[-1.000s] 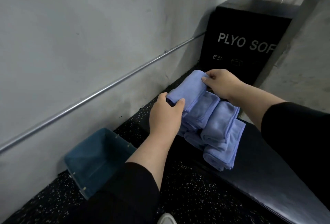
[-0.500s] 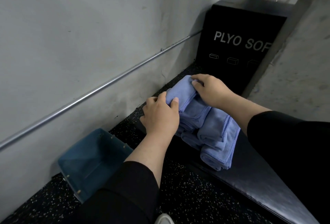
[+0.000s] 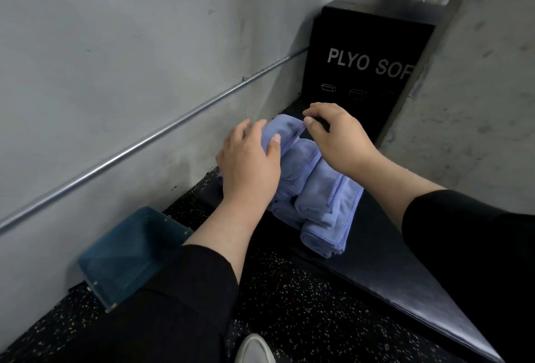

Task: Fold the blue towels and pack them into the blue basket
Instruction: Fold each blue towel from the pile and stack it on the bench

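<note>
1. We bent over a stack of folded blue towels (image 3: 315,189) that lay on a black padded surface (image 3: 390,261), set close against a grey wall (image 3: 115,44) so the pile had little room to slide.

2. Our left hand (image 3: 249,165) held the near end of the top towel (image 3: 282,134), thumb across the cloth and fingers curled over its far side, seemingly to keep the roll from springing open.

3. Our right hand (image 3: 335,134) sat at the far end of that same towel with its fingers bent downward; we could not tell for certain whether it pinched the edge or merely hovered over it.

4. The towels underneath were stacked in overlapping folds, their stitched hems facing us, a placement that we judged would let the whole lot be lifted one bundle at a time.

5. The blue basket (image 3: 95,268) stood on the speckled floor (image 3: 289,304) to our left, beside the wall and well apart from the towels, tipped with its mouth turned toward us, and no towel showed inside it.

6. A black box (image 3: 362,44) lettered "PLYO SOF" closed off the far end of the surface, and a metal pipe (image 3: 144,142) ran along the wall above the basket.

7. We judged the folding nearly done and the packing not yet begun.
</note>
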Motion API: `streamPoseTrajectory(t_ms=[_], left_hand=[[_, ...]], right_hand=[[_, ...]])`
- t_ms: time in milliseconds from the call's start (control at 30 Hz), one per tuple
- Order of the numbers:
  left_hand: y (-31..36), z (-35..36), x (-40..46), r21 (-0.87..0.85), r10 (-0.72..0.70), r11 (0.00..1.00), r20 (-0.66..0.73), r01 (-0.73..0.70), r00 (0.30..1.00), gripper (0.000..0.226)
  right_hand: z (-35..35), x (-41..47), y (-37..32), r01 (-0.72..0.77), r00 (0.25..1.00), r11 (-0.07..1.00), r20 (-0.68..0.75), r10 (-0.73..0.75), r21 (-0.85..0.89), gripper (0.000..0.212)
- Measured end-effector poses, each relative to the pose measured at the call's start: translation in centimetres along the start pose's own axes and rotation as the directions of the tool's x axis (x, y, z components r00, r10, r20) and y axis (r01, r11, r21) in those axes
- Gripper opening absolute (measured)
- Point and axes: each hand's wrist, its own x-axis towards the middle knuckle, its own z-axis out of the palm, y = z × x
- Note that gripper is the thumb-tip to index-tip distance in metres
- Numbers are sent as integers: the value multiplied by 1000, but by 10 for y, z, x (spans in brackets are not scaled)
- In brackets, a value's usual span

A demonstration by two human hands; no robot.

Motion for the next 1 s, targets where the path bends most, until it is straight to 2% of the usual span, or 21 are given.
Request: streamPoseTrajectory(t_ms=[100,233,367,533,700,833,900,1000], left_hand=[[29,-2,-11,-145,95,985,-18,-96,995,33],[81,8,-40,-280,161,954,196,-102,967,29],[138,34,-85,-297,274,941,379,-164,884,30],[205,65,-149,-312,355,925,506,-218,786,30],[259,95,-214,-300,437,900,595,-317,675,31],[281,123,-245,-279,474,876,646,-394,598,32],[286,138,-253,-253,474,868,678,-427,561,33],[291,157,-261,-227,464,862,713,-453,525,32]], right_hand=[[-19,-32,9,-22,996,999,-81,26,46,25],[-62,-101,34,-76,988,997,-136,78,21,24],[-117,-190,76,-163,982,981,-117,151,-101,26],[-189,-286,123,-349,935,904,-149,321,-245,31],[-238,-354,161,-582,811,786,-226,540,-211,24],[-266,-381,197,-670,740,695,-297,603,-260,26],[-281,-398,218,-731,682,585,-359,637,-350,33],[-303,-422,246,-827,548,375,-447,707,-420,39]])
